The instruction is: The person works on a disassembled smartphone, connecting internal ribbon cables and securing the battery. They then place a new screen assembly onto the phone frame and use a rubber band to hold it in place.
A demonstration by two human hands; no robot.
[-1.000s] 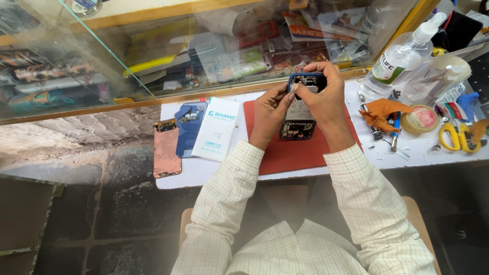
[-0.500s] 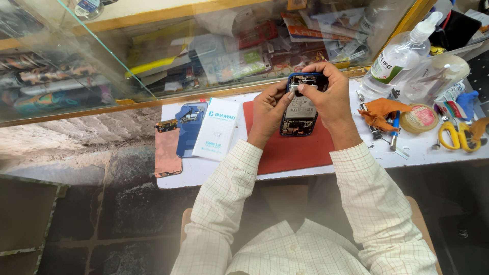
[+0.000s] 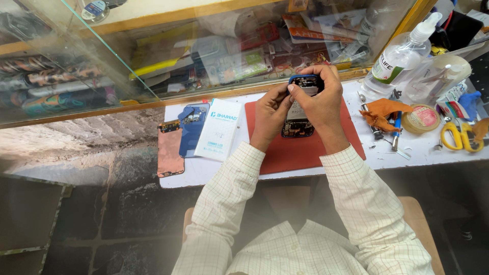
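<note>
Opened phone (image 3: 299, 119) sits over the far half of the red mat (image 3: 285, 153), back off, board exposed. Right hand (image 3: 322, 109) is clamped around its top end; left hand (image 3: 269, 114) pinches at the top edge, what it pinches is too small to tell. Best to brace the frame against the mat and work with fingertips only, clear of the board. Loose back covers (image 3: 181, 137) lie left of the mat.

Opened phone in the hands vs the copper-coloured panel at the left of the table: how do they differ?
The opened phone is gripped by both the left hand and right hand over the red mat; the copper panel lies untouched, flat on the white table. The phone shows dark exposed internals in a blue frame; the panel is a plain coppery sheet. The phone is partly hidden by fingers; the panel is in full view. Both are long, phone-shaped rectangles.
</note>
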